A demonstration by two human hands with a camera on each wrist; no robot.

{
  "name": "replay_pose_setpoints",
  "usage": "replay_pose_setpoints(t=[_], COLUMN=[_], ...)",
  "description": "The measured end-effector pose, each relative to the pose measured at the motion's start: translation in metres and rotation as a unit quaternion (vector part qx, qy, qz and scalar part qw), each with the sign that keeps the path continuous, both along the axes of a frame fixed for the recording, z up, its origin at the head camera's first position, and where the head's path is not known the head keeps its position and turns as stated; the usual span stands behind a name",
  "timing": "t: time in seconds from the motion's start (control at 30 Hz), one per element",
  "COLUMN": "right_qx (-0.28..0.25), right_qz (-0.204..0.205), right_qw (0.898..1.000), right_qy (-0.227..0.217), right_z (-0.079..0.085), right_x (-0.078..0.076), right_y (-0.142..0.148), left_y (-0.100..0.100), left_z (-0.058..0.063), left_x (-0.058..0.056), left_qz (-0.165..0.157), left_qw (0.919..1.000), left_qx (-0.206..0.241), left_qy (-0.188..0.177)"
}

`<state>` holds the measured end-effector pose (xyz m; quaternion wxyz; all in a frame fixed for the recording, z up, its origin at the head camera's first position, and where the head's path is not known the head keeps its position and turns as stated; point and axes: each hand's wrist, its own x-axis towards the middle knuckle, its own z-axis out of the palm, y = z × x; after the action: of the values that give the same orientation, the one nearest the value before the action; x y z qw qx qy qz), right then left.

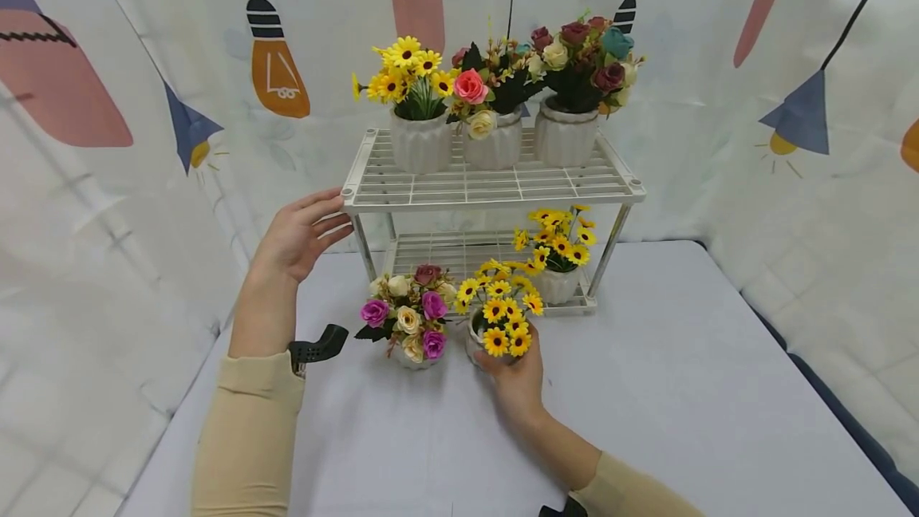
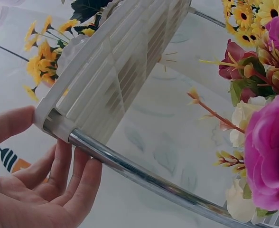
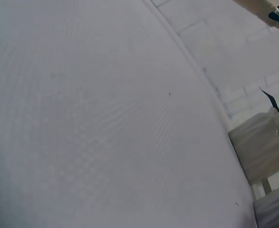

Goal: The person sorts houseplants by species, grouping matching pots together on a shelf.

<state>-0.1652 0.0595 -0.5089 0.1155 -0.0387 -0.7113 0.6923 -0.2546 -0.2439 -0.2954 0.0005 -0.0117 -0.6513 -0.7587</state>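
Observation:
A white two-tier wire rack [image 1: 495, 196] with metal posts stands on the table. My left hand [image 1: 300, 236] holds its upper left corner; in the left wrist view, the thumb lies against the corner and the fingers [image 2: 85, 183] touch beneath it by the post. In front of the rack, my right hand [image 1: 520, 380] grips a pale pot of yellow sunflowers [image 1: 506, 309], thumb and fingers around its side. Beside it on the left is a potted bouquet of purple and cream roses [image 1: 412, 313]. The right wrist view shows mostly tabletop, with a pale pot [image 3: 263, 142] at its edge.
On the upper shelf are a pot of yellow flowers [image 1: 420, 142], a pot with a pink rose [image 1: 495, 138] and a pot of dark roses [image 1: 567, 134]. Another yellow-flower pot [image 1: 558, 286] stands at the lower shelf's right end. Behind hangs a printed curtain [image 1: 689, 166].

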Motion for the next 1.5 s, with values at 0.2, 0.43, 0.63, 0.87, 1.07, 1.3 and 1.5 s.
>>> replay_pose_setpoints(t=[0.2,0.43,0.63,0.87,1.07,1.3,1.5], right_qx=[0.026,0.018,-0.005,-0.008,-0.023,-0.025,-0.015], right_qz=[-0.022,-0.029,-0.025,-0.026,-0.022,-0.037,-0.067], right_qw=[0.999,0.999,1.000,1.000,0.999,0.998,0.997], right_qy=[-0.027,-0.036,-0.013,0.007,0.038,0.043,0.045], right_z=[0.003,0.004,0.006,0.012,0.021,0.031,0.033], right_x=[-0.002,0.000,0.003,-0.001,-0.007,-0.023,-0.044], right_y=[0.002,0.004,0.005,0.008,0.009,0.006,0.001], left_y=[-0.001,-0.001,-0.001,-0.001,-0.001,-0.001,-0.001], left_z=[0.001,0.000,-0.001,0.001,0.000,-0.001,0.000], left_x=[0.001,0.000,0.001,0.001,0.001,0.000,0.000], left_qz=[-0.008,-0.008,-0.006,-0.009,-0.009,-0.002,-0.006], left_qw=[1.0000,0.9999,0.9999,0.9999,0.9999,1.0000,0.9999], left_qx=[0.005,0.009,0.008,0.010,0.009,0.007,0.009], left_qy=[-0.001,0.000,0.001,0.003,0.000,0.000,-0.003])
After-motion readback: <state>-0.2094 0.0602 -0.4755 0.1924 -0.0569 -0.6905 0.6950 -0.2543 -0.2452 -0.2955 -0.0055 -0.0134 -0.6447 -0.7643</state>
